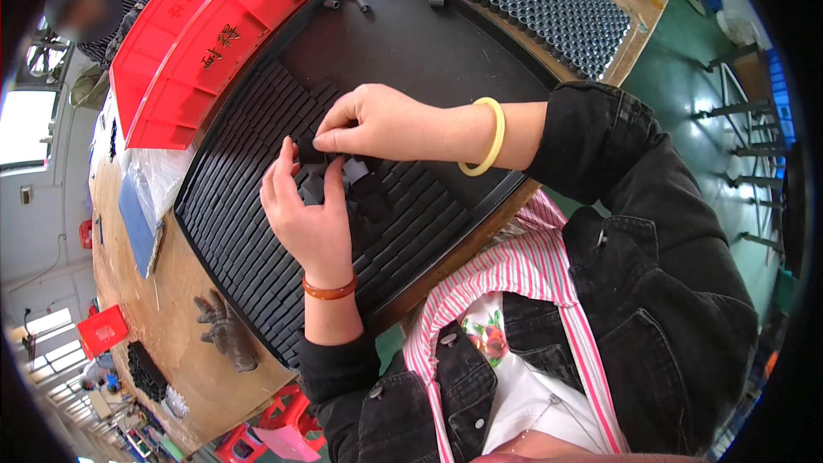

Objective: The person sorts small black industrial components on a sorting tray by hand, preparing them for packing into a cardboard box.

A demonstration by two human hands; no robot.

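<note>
A: From the head view, where do we find edges and open room?
B: We see the black tray [429,51] with a raised rim all around. Its far part is mostly bare, so there we have the widest room. On the near side, the rim lies close to the edge of the wooden table [201,390], and the striped apron [480,270] is just beyond.
A: And what do the hands do?
B: Above the tray, our right hand [377,123] is pinching a short black tube [309,152] between thumb and fingertips. Our left hand [309,227] is curved beside it, thumb apart from fingers; we cannot tell if it grips anything. Under both hands we notice packed rows of black tubes [390,227], which fill the near and left parts of the tray.
A: What other things stand in our way?
B: The red crate [214,47] makes a high wall along the left far side. At the right far side we have a block of upright round tubes [549,13], just beside the rim. A few loose tubes [363,5] lie near the far rim. To the left, on the table, we see a dark glove [228,334] and a blue sheet [137,225].
</note>
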